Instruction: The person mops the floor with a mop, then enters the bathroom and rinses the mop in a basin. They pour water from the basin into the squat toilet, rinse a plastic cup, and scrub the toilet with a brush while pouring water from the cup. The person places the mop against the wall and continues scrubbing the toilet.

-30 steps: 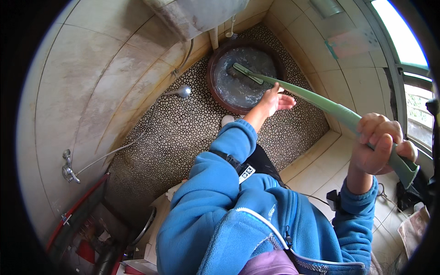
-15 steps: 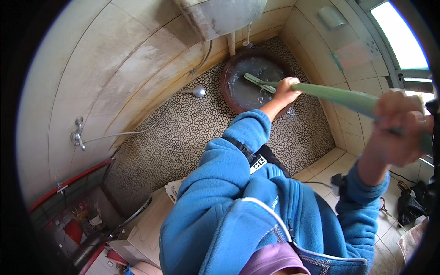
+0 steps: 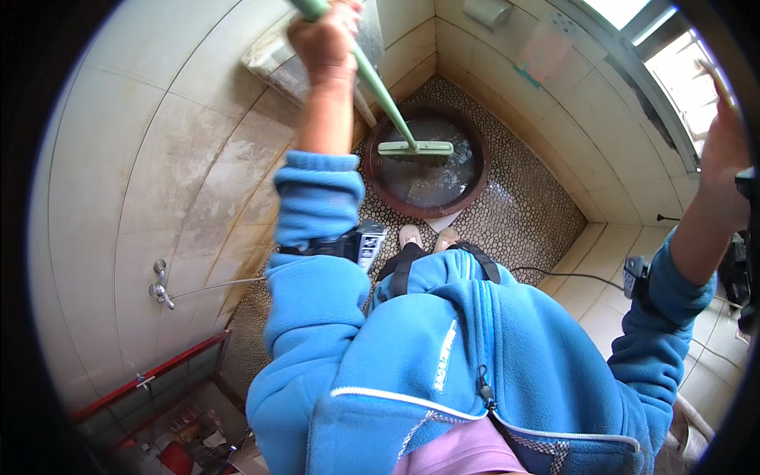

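My left hand, raised at the upper left, is wrapped round the green pole of a long-handled broom. The pole slants down to a wide, pale green head, held level over a round reddish-brown tub. Murky water with some foam fills the tub; whether the head's dark underside touches it, I cannot tell. At the far right edge, my right hand is lifted near the window, its visible fingers stretched upward and nothing seen in them. The picture's dark rim partly cuts it off.
The tub stands on a pebble-patterned floor in a tiled corner, just beyond my shoes. A wall basin juts out behind my left arm. A tap with a hose is on the left wall. A black cable crosses the right-hand floor.
My right hand has let go of the pole and moved up toward the window. My left hand has swung up and left, bringing the broom upright, with its head turned crosswise over the tub.
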`<state>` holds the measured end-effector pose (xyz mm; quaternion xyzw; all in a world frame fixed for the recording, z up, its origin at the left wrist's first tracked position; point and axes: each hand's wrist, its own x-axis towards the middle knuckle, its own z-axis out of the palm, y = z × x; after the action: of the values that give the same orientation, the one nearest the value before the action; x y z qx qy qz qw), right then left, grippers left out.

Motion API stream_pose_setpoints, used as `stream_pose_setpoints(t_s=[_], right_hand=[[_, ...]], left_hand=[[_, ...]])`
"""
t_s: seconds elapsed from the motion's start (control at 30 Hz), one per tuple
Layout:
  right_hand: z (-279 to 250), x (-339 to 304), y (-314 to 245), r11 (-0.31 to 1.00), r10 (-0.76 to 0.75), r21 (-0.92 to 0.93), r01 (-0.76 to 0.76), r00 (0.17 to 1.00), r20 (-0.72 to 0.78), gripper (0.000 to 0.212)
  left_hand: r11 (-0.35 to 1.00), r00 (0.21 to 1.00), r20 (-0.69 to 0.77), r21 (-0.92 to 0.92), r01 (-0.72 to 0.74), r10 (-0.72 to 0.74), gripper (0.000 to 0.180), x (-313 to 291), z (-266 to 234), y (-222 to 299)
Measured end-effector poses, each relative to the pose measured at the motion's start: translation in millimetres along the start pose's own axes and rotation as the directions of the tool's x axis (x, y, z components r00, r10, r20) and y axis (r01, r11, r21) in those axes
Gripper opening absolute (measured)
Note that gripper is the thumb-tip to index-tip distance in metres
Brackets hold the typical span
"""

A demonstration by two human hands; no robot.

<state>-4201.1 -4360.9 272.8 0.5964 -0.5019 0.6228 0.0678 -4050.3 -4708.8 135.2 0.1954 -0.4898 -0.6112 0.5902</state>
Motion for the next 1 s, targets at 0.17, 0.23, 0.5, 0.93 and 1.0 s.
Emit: stream_pose_setpoints(t_s=[0.17, 0.23, 0.5, 0.93, 1.0], right_hand=[[-42.2, -74.7, 30.7, 0.974, 0.228, 0.030, -0.227, 0.972, -0.060, 0.035], [-52.7, -111.2, 45.5, 0.925, 0.358, 0.159, -0.344, 0.931, -0.071, 0.033], [-22.5, -210.6, 86.7, 0.556, 0.829, 0.247, -0.793, 0.552, -0.095, 0.023], [130.7, -371.2, 171.3, -0.160, 0.967, -0.039, -0.986, -0.164, 0.196, 0.025], [160.7, -408.6, 185.8, -0.231, 0.944, -0.139, -0.963, -0.257, 0.208, 0.027]], left_hand=[[0.979, 0.979, -0.032, 0.052, -0.199, 0.200, 0.033, 19.9, -5.2, 98.5], [0.973, 0.973, -0.053, 0.052, -0.223, 0.225, 0.035, 14.8, -13.5, 129.9], [0.965, 0.972, 0.056, 0.115, -0.234, 0.229, 0.034, 12.6, -117.6, 243.8], [0.945, 0.988, 0.004, 0.293, -0.148, 0.153, 0.035, -48.1, -243.0, 285.4], [0.942, 0.989, -0.053, 0.314, -0.118, 0.142, 0.035, -55.3, -276.4, 253.5]])
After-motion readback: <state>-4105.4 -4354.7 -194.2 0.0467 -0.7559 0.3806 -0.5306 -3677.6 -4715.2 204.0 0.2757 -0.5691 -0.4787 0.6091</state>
